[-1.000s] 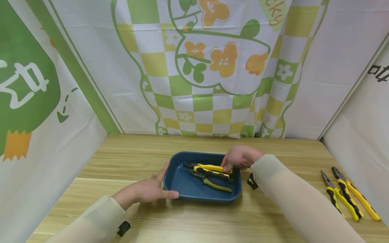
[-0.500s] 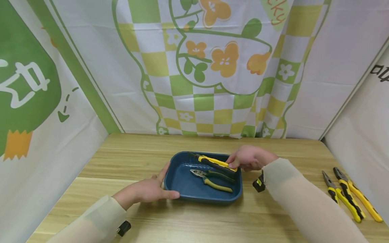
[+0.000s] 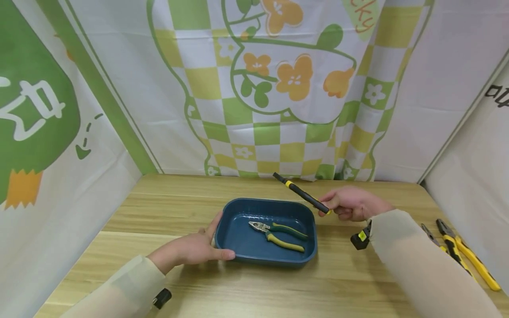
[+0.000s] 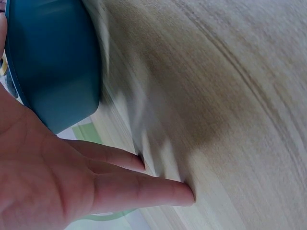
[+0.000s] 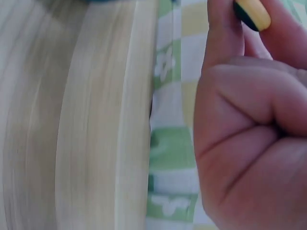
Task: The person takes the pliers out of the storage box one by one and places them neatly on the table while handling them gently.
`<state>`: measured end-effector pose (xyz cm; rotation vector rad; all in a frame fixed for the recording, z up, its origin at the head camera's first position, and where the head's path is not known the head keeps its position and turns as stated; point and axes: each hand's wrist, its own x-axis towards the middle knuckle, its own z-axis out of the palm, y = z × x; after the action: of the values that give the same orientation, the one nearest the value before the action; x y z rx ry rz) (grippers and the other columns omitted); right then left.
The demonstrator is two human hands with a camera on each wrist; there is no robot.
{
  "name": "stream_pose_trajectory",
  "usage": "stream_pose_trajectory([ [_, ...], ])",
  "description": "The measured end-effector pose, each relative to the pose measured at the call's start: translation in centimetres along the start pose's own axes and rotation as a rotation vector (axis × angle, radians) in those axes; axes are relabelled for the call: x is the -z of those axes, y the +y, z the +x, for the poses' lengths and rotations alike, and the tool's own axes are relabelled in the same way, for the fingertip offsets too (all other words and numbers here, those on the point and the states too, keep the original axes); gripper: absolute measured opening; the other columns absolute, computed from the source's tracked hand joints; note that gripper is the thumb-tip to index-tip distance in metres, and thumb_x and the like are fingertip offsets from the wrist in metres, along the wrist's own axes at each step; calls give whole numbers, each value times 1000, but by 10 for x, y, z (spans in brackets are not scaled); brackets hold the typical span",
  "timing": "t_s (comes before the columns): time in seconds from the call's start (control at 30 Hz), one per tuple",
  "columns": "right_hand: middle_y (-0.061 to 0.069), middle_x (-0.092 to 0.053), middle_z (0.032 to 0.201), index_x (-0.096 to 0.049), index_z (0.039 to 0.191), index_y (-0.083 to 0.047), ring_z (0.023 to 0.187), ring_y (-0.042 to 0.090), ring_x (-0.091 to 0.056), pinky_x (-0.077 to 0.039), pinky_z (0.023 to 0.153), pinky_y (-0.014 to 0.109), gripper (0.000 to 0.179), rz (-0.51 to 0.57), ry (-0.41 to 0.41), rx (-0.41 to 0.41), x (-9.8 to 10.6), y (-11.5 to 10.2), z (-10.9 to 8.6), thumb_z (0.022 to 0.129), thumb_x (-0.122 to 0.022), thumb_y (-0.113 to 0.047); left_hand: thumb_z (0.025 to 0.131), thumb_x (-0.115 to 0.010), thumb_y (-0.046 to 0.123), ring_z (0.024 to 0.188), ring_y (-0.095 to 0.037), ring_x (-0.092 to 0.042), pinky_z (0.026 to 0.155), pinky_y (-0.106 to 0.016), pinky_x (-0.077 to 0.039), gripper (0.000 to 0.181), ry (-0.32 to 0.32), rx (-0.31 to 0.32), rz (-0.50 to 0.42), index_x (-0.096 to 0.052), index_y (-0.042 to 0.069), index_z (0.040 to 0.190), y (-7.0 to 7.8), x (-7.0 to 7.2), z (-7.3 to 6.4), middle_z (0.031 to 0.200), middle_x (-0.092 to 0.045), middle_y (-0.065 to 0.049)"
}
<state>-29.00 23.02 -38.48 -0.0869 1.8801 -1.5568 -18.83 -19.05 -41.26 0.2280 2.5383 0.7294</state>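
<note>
My left hand [image 3: 192, 248] braces tray [image 3: 243, 249] at left end: thumb at near corner, straight fingers apart, 2 reaching down toward table [image 3: 207, 291]; likely steadies tray against sliding. My right hand [image 3: 354, 203] pinches black-and-yellow pliers [image 3: 303, 194] by handle end, fingers clamped, tool aloft beyond tray's far-right rim; end grip probably keeps knuckles clear. 1 pair, green-and-yellow pliers [image 3: 287, 246], lies in tray. Yellow-handled pliers [image 3: 477, 266] and partly hidden pliers [image 3: 429, 234] rest beyond my sleeve [image 3: 421, 265], apparently aligned side by side.
</note>
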Motion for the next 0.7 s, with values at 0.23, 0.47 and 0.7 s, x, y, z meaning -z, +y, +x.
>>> stream_pose_trajectory([
  [0.23, 13, -69, 90, -50, 132, 16, 41, 3, -32, -27, 42, 18, 39, 20, 100, -26, 26, 14, -14, 94, -52, 6, 75, -69, 74, 122, -52, -50, 102, -68, -30, 129, 3, 2, 7, 17, 27, 158, -1, 0, 0, 149, -21, -45],
  [0.47, 10, -69, 92, -46, 133, 15, 43, 3, -33, -28, 44, 18, 37, -38, 140, -79, 46, 41, -26, 98, -47, 3, 75, -70, 75, 124, -52, -49, 102, -68, -30, 129, 1, 8, -1, 17, 27, 158, 0, -1, 1, 150, -21, -44],
  [0.7, 8, -69, 83, -59, 119, 12, 45, 5, -37, -31, 44, 19, 27, -112, 205, -99, 52, 64, -31, 95, -52, 2, 76, -70, 73, 124, -52, -48, 102, -68, -29, 129, -13, 4, -12, 18, 26, 158, 1, 0, 0, 149, -19, -45],
])
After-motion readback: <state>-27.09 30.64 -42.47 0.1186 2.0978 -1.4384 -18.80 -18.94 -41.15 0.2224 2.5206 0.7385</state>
